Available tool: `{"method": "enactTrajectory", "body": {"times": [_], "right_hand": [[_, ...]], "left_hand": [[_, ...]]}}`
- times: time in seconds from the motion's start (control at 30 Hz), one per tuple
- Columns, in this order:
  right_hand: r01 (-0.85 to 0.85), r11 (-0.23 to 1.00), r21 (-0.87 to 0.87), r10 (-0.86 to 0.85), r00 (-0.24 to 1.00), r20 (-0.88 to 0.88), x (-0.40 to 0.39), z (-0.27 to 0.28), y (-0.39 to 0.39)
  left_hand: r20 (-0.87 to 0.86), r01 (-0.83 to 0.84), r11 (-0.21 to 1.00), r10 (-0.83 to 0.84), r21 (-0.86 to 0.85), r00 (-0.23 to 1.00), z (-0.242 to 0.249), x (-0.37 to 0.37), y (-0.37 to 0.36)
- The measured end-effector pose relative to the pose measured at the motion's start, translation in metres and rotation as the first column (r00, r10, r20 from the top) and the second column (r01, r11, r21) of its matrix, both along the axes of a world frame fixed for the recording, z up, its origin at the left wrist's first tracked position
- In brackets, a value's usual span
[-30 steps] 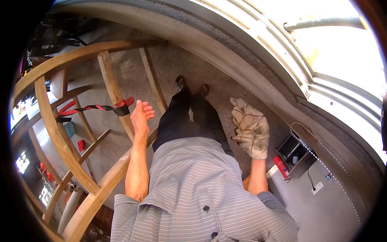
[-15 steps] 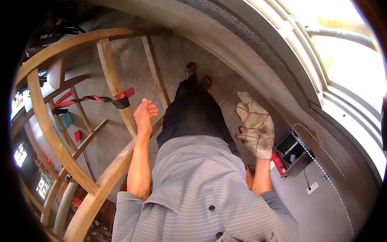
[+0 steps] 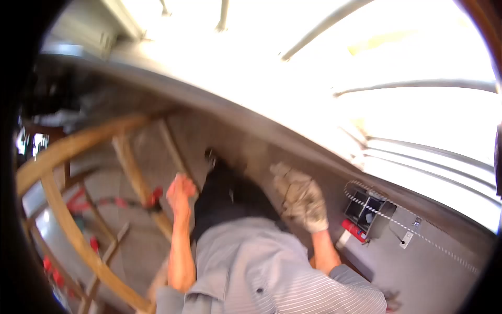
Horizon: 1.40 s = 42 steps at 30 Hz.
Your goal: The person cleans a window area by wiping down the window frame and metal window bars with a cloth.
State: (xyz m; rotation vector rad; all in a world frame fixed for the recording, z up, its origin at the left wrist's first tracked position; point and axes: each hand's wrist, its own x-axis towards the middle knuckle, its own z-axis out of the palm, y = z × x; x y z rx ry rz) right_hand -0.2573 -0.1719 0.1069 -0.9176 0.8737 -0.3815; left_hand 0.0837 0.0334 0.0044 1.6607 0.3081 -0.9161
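My left hand (image 3: 181, 192) is bare and blurred by motion. Its fingers look loosely curled, with nothing seen in them. The wooden slats of a frame (image 3: 135, 167) stand beyond and beside it. A dirty, off-white work glove (image 3: 314, 220) with dark seams covers my right hand (image 3: 308, 206), in front of my right thigh. Out past those covered fingers extends more of the same cloth, which looks like a second work glove (image 3: 290, 183) gripped there. The fingers themselves are hidden in the cloth.
A red and black twisted strap (image 3: 120, 202) is tied to the wooden frame at left. Bright barred windows (image 3: 418, 115) line the right wall. Below them are a dark open box (image 3: 363, 206), a red cylinder (image 3: 354, 230), a hanging chain (image 3: 408, 224) and a wall socket (image 3: 406, 239).
The view has swung upward and right, showing more window. Both hands and the wooden frame appear lower in view. The right hand keeps the gloves; the left hand stays bare.
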Motion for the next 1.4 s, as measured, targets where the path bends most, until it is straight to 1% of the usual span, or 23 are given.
{"method": "enactTrajectory", "body": {"times": [0.03, 0.1, 0.13, 0.23, 0.3, 0.4, 0.47, 0.5, 0.53, 0.57, 0.6, 0.63, 0.67, 0.7, 0.77, 0.8, 0.83, 0.9, 0.93, 1.13, 1.2, 1.27, 1.4], "right_hand": [[0.024, 1.000, -0.007, -0.023, 0.999, 0.032, 0.021, 0.012, -0.010], [0.037, 0.999, 0.005, -0.037, 0.996, 0.076, 0.052, 0.023, -0.024], [0.029, 1.000, -0.002, -0.029, 0.997, 0.074, 0.058, 0.024, -0.028], [0.006, 1.000, -0.016, -0.005, 0.999, 0.041, 0.064, 0.012, -0.036], [-0.003, 0.998, -0.058, 0.003, 1.000, 0.001, 0.066, 0.003, -0.036], [-0.020, 0.975, -0.219, -0.009, 0.991, -0.132, 0.063, -0.029, -0.028], [-0.203, 0.846, -0.493, -0.007, 0.920, -0.391, 0.056, -0.062, -0.026], [-0.366, 0.707, -0.605, -0.023, 0.843, -0.537, 0.051, -0.073, -0.026], [-0.605, 0.476, -0.638, -0.030, 0.714, -0.699, 0.049, -0.072, -0.030], [-0.796, 0.218, -0.565, -0.105, 0.556, -0.824, 0.048, -0.067, -0.034], [-0.941, -0.041, -0.337, -0.374, 0.327, -0.868, 0.064, -0.042, -0.035], [-0.981, -0.196, -0.012, -0.661, 0.141, -0.737, 0.080, -0.017, -0.035], [-0.953, -0.221, 0.208, -0.856, 0.087, -0.509, 0.094, -0.001, -0.050], [-0.902, -0.149, 0.405, -0.974, 0.062, -0.219, 0.108, 0.015, -0.065], [-0.857, -0.239, 0.456, -0.970, 0.186, -0.157, 0.084, 0.018, -0.065], [-0.828, -0.286, 0.483, -0.958, 0.245, -0.146, 0.070, 0.019, -0.057], [-0.766, -0.426, 0.481, -0.900, 0.308, -0.307, 0.060, 0.010, -0.060], [-0.797, -0.417, 0.438, -0.849, 0.169, -0.502, 0.064, 0.014, -0.065], [-0.801, -0.429, 0.417, -0.830, 0.167, -0.533, 0.067, 0.012, -0.068], [-0.758, -0.602, 0.251, -0.704, 0.357, -0.614, 0.047, -0.018, -0.071], [-0.748, -0.632, 0.204, -0.661, 0.381, -0.647, 0.043, -0.031, -0.075], [-0.742, -0.653, 0.154, -0.614, 0.400, -0.680, 0.037, -0.046, -0.076], [-0.732, -0.679, 0.052, -0.510, 0.419, -0.751, 0.030, -0.075, -0.074]], "left_hand": [[0.057, -0.003, 0.997, -0.002, 0.081, 0.998, 0.018, 0.006, -0.029], [0.117, 0.066, 0.996, -0.072, 0.054, 0.990, 0.029, 0.023, -0.064], [0.247, 0.132, 0.991, -0.134, 0.024, 0.960, 0.051, 0.031, -0.087], [0.580, 0.288, 0.957, -0.211, -0.042, 0.787, 0.110, 0.034, -0.140], [0.718, 0.366, 0.924, -0.179, -0.112, 0.673, 0.137, 0.035, -0.160], [0.875, 0.481, 0.872, -0.160, -0.091, 0.457, 0.167, 0.031, -0.187], [0.955, 0.552, 0.833, -0.135, -0.035, 0.265, 0.196, 0.028, -0.212], [0.979, 0.578, 0.816, -0.100, -0.022, 0.177, 0.202, 0.027, -0.221], [0.995, 0.599, 0.801, -0.055, -0.008, 0.087, 0.205, 0.028, -0.231], [0.998, 0.604, 0.797, -0.027, -0.010, 0.052, 0.210, 0.026, -0.241], [1.000, 0.596, 0.803, 0.001, 0.003, -0.006, 0.212, 0.025, -0.250], [0.997, 0.599, 0.801, 0.059, -0.021, -0.044, 0.209, 0.024, -0.257], [0.989, 0.600, 0.798, 0.127, -0.054, -0.080, 0.206, 0.025, -0.274], [0.981, 0.604, 0.794, 0.158, -0.061, -0.109, 0.205, 0.028, -0.295], [0.988, 0.626, 0.780, 0.100, -0.003, -0.120, 0.195, 0.024, -0.296], [0.978, 0.605, 0.794, 0.075, 0.059, -0.194, 0.190, 0.024, -0.299], [0.982, 0.609, 0.791, 0.055, 0.066, -0.178, 0.188, 0.023, -0.300], [0.980, 0.597, 0.799, 0.054, 0.072, -0.191, 0.189, 0.020, -0.302], [0.976, 0.585, 0.806, 0.052, 0.085, -0.213, 0.189, 0.020, -0.301], [0.977, 0.555, 0.825, 0.022, 0.101, -0.210, 0.188, 0.024, -0.299], [0.980, 0.557, 0.820, -0.025, 0.132, -0.195, 0.188, 0.024, -0.296], [0.975, 0.540, 0.835, 0.019, 0.106, -0.221, 0.187, 0.024, -0.299], [0.976, 0.517, 0.847, -0.004, 0.120, -0.219, 0.189, 0.020, -0.298]]}}
